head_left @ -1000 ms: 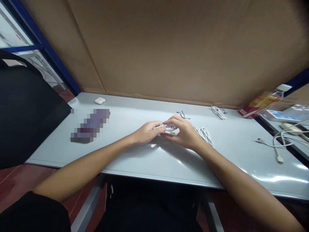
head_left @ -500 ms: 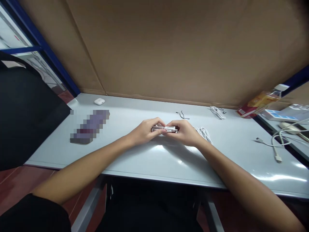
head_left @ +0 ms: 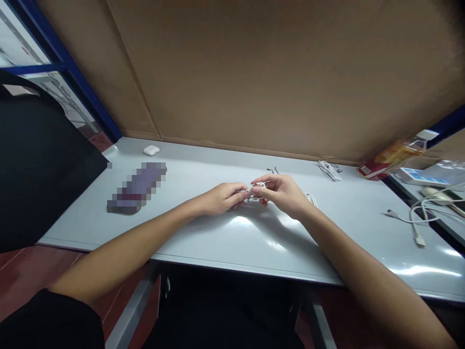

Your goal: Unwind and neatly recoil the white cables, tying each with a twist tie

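A small coiled white cable [head_left: 258, 190] is held between both hands above the middle of the grey-white table [head_left: 218, 247]. My left hand [head_left: 227, 198] is closed on its left end, thumb against the fingers, beside a bit of dark tie. My right hand [head_left: 281, 194] pinches the coil from the right with thumb and fingers. Partly behind my right wrist lies another looped white cable [head_left: 311, 199]. Thin black ties [head_left: 273, 170] rest on the table just behind my right hand.
A white earbud case [head_left: 151, 150] and a blurred-out purple item [head_left: 140, 186] are at the left. A bundled white cable [head_left: 330, 170] lies by the cardboard wall. Farther right are a bottle [head_left: 394, 156] and loose white cables [head_left: 416, 220]. A black chair [head_left: 47, 169] stands left.
The held coil has turned from lengthwise between my hands to showing its loop by my right fingers. My right hand has lifted and opened its grip somewhat; my left hand has flattened.
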`<action>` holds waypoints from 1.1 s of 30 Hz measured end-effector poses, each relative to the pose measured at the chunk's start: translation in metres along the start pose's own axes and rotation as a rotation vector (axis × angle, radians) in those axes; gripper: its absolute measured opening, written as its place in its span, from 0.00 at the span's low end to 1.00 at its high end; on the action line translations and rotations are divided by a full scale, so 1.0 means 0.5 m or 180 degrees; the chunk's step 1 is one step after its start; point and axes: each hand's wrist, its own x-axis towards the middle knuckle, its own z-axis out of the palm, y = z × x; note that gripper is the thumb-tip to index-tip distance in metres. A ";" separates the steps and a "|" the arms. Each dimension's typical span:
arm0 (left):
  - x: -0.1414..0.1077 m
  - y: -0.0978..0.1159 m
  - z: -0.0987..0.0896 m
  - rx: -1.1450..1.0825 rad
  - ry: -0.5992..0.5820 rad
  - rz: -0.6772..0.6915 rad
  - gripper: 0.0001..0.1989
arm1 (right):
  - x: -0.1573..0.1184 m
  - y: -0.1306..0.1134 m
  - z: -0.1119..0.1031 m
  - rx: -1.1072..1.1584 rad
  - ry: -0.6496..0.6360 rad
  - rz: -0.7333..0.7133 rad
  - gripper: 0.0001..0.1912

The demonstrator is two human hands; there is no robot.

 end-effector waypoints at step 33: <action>0.010 -0.018 0.057 -0.1303 0.0782 -0.0040 0.30 | 0.017 0.024 0.020 0.0587 0.0217 -0.0118 0.17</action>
